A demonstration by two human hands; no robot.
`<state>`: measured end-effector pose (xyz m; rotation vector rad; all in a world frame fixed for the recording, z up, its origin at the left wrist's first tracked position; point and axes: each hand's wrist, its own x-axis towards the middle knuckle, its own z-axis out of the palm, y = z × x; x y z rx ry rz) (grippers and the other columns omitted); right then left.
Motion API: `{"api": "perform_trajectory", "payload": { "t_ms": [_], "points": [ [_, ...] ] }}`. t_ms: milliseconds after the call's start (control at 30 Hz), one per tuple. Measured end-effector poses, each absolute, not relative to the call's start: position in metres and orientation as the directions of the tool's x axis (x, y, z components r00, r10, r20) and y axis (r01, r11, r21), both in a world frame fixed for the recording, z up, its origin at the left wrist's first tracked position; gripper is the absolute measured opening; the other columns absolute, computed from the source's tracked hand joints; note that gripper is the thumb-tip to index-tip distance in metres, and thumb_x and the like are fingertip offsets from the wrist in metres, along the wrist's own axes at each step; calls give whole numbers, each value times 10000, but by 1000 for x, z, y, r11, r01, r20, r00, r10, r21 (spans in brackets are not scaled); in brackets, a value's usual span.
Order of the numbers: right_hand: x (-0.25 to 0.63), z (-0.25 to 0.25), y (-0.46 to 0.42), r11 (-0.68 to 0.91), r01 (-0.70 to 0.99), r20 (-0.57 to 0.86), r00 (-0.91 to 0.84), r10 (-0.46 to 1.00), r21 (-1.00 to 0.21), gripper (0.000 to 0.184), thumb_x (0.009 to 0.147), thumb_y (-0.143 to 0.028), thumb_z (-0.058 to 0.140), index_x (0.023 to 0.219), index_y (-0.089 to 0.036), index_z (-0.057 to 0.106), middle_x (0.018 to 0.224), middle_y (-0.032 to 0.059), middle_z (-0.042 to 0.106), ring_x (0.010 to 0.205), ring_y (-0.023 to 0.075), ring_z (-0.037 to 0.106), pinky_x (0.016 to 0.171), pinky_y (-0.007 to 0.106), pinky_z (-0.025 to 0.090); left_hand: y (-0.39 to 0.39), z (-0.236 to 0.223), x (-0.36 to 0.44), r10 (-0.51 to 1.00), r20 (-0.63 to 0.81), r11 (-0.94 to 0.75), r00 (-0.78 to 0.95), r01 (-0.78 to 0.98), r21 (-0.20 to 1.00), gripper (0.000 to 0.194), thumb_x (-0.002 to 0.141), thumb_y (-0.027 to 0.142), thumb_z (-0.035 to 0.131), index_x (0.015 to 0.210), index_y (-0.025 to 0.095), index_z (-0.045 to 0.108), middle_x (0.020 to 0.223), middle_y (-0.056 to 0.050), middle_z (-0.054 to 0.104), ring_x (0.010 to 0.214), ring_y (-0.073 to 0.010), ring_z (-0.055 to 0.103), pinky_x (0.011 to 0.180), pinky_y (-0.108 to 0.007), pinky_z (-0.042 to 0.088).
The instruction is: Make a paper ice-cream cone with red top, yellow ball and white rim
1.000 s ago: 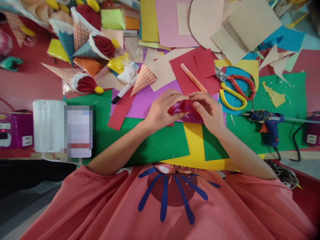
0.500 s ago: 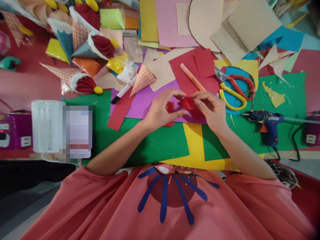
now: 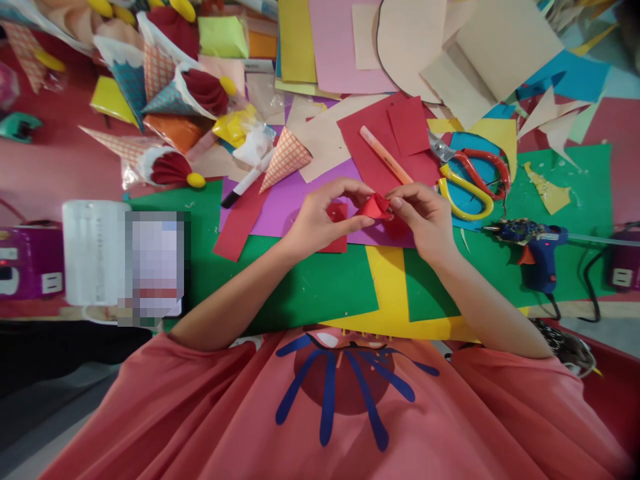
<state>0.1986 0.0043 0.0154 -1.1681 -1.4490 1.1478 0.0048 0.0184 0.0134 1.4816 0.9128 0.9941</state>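
Between my hands is a small piece of folded red paper (image 3: 376, 207), its folds standing up in a peak. My left hand (image 3: 323, 219) holds its left side, thumb below and fingertips above. The right side is pinched by the thumb and fingers of my right hand (image 3: 423, 215). Beneath them lie a purple sheet (image 3: 280, 223) and more red paper (image 3: 341, 243). Just beyond my hands is an orange marker (image 3: 385, 155) on a red sheet (image 3: 357, 130). A checked paper cone (image 3: 287, 159) and a black-capped white marker (image 3: 247, 179) lie ahead of my left hand.
Scissors (image 3: 473, 193) with red and yellow handles and a blue glue gun (image 3: 537, 250) lie to the right. A phone (image 3: 157, 263) and white device (image 3: 95, 253) are at left. Decorated paper cones (image 3: 175, 97) crowd the back left; beige sheets (image 3: 510, 53) cover the back right.
The folded red paper has turned and opened toward me, showing a brighter face. My left thumb has shifted slightly left, onto its lower edge. My right hand keeps its pinch.
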Motion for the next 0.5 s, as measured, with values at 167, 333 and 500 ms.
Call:
{"api": "perform_trajectory", "payload": {
  "t_ms": [167, 333, 500],
  "points": [
    [198, 16, 5, 110, 87, 98, -134, 986, -990, 281, 834, -484, 691, 764, -217, 639, 705, -31, 659, 621, 99, 618, 606, 252, 539, 20, 15, 4, 908, 39, 1, 417, -97, 995, 438, 655, 520, 829, 932, 218, 676, 903, -24, 680, 843, -142, 657, 786, -275, 554],
    [198, 16, 4, 92, 15, 89, -138, 986, -996, 225, 834, -416, 714, 774, -209, 652, 699, -35, 653, 608, 85, 610, 599, 235, 524, 21, 17, 4, 883, -13, 95, 468, -150, 984, 450, 620, 522, 851, 910, 232, 666, 925, -18, 684, 875, -149, 683, 813, -279, 584],
    [197, 17, 4, 55, 15, 53, -126, 991, -998, 257, 828, -436, 716, 778, -195, 641, 691, -36, 630, 588, 71, 583, 579, 225, 494, 20, 15, 3, 869, 1, 77, 495, -137, 988, 415, 655, 501, 837, 917, 226, 670, 932, -22, 692, 872, -145, 691, 796, -265, 587]
  ]
}}
